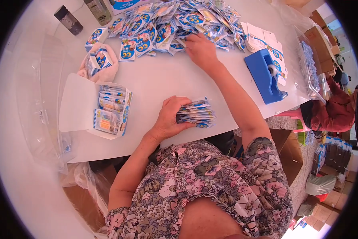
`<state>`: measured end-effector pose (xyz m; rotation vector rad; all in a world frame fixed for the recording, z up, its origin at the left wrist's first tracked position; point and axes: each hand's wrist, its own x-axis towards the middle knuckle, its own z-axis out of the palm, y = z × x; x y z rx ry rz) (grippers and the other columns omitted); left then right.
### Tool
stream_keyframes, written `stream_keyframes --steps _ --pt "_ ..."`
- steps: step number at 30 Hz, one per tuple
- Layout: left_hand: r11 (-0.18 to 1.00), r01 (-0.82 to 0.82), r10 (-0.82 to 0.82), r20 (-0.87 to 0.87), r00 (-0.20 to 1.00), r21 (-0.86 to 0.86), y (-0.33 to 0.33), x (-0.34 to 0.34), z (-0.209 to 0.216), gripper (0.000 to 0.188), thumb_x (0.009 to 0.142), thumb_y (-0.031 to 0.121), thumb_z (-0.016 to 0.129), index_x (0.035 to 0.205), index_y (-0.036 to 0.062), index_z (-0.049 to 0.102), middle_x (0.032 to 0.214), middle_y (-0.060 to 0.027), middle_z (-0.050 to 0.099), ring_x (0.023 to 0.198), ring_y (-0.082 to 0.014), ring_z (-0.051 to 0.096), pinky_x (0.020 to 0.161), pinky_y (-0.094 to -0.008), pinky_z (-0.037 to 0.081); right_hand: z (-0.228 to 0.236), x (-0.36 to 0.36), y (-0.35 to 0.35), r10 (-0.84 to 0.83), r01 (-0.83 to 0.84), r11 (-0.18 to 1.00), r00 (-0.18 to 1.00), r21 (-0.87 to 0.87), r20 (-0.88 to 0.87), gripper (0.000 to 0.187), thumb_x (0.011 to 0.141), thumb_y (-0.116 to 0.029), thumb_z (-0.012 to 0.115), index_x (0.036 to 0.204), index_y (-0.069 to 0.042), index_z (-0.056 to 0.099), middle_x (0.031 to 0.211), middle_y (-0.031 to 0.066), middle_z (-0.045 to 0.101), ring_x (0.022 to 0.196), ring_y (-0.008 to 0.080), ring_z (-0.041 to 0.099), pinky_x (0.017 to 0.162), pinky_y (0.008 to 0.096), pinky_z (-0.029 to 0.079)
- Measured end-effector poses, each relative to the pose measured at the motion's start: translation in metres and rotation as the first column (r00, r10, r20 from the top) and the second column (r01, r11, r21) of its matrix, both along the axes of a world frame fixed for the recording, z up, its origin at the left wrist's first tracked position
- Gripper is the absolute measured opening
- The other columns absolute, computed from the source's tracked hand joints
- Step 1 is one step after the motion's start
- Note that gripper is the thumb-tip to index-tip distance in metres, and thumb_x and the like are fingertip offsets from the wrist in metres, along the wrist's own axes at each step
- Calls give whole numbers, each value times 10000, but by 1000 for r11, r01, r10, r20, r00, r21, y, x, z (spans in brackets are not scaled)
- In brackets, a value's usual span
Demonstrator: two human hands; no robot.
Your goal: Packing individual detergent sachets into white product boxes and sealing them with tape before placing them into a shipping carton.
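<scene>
My left hand (172, 118) is closed round a stack of small blue-and-white packets (199, 113), held edge-up above the table near its front edge. Farther out, my right hand (201, 49) is at the near side of a big heap of the same packets (167, 26). Its fingers are bent and pressed together on a packet at the heap's edge, partly hidden by the hand. To the left of my left hand stands an open white box (125, 115) with its lid folded out to the left. Rows of packets fill much of it.
A blue tape dispenser (264, 77) stands at the right, beside flat printed cartons (268, 44). Left of the heap are a pink cloth (111, 71) with small boxes, a dark bottle (68, 20) and a clear bottle (98, 12). A clear plastic tray (311, 67) sits at the right edge.
</scene>
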<state>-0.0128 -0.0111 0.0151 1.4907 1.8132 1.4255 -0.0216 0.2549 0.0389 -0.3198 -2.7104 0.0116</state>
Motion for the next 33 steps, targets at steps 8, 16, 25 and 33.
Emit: stream_keyframes --steps 8,16,25,33 --pt "993 91 -96 65 993 75 2 -4 -2 605 630 109 895 1156 78 598 1240 -125 606 1161 -282 586 1010 -358 448 1 108 -3 175 -231 883 970 -409 -170 329 778 51 670 1084 -57 720 1162 102 671 1056 291 602 920 350 494" --pt "991 -24 36 -84 996 132 1 -1 0 647 620 137 916 1177 88 592 1324 -144 573 1255 -298 537 1062 -371 413 17 141 -33 394 -145 322 919 -936 -7 249 896 -66 654 1135 -21 706 1104 94 701 1069 222 631 955 356 476" --pt "998 65 -66 -47 997 -27 2 1 -1 739 602 206 936 1236 104 569 1354 -138 555 1310 -305 470 1075 -402 381 -15 87 14 61 -67 995 995 -72 -84 291 861 -206 695 1114 -62 692 1042 105 713 966 319 657 858 405 528" --pt "999 -7 15 -237 971 36 -4 -1 3 735 615 198 917 1241 111 542 1331 -127 560 1230 -302 525 1069 -409 365 31 89 -28 531 -37 453 814 -891 236 209 855 -241 681 970 -70 719 883 120 687 842 308 649 776 413 516"
